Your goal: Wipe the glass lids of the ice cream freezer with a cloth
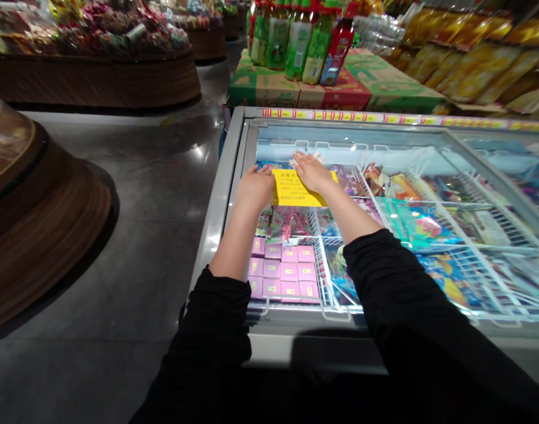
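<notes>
A yellow notice point(291, 191) with dark printing lies on the glass lid point(269, 132) of a chest freezer. Flat at the notice's left edge is my left hand point(257, 187), its fingers stretched forward and holding nothing. My right hand point(312, 172) rests over the notice's upper right part, fingers forward. Around those fingertips shows a crumpled white cloth point(317, 156), pressed under the hand; most of it is hidden. Beneath the glass, rows of small pink boxes point(289, 271) and colourful packets point(291, 224) sit in white wire baskets point(322, 271).
Bottles point(300, 44) stand on green and red cartons point(331, 88) behind the freezer. Price tags line its far rail point(370, 118). Round wooden display stands point(43, 218) are to the left, across the grey tiled floor point(163, 265). Golden packages point(468, 65) are stacked at the back right.
</notes>
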Motion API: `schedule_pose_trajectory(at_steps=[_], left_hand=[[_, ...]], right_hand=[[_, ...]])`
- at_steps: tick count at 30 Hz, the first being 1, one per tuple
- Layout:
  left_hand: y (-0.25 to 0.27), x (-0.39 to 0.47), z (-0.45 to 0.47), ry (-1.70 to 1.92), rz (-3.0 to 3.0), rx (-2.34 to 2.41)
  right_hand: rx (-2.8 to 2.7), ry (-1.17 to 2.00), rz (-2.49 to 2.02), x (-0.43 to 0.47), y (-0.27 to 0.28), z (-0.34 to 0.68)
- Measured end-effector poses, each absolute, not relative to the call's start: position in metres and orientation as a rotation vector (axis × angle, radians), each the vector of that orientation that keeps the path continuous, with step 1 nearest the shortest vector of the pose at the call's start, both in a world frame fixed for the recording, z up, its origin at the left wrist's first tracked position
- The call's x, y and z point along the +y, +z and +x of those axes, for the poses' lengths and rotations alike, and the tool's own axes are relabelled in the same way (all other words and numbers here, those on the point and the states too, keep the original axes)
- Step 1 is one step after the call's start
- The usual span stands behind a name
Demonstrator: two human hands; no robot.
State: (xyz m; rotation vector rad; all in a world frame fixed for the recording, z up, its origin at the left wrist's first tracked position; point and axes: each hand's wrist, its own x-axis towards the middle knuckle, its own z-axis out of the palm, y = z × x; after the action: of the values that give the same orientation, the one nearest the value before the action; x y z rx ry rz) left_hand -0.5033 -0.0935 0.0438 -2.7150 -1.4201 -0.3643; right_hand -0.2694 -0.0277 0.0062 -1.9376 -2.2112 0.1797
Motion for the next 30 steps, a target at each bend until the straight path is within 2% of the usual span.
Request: schedule_pose_trajectory(at_steps=[8,17,25,30], left_hand=[[0.049,-0.093,-0.501,-0.372,-2.72,-1.451],[0.051,-0.154,-0.516,-0.458,-2.623,-1.483],[0.045,-0.195,-0.519,-0.451,-2.609,-1.495],[0.046,-0.193,-0.521,-0.49,-2.606,-1.466]], right_hand=[[-2.257,0.09,-1.885,-0.104,0.0,-0.298],[-2.251,0.208,-1.941,-0.083,0.013,-0.275],[-2.319,0.064,-1.807,-0.163,0.003,-0.304],[-2.361,0.15,-1.761,-0.154,0.01,-0.322]])
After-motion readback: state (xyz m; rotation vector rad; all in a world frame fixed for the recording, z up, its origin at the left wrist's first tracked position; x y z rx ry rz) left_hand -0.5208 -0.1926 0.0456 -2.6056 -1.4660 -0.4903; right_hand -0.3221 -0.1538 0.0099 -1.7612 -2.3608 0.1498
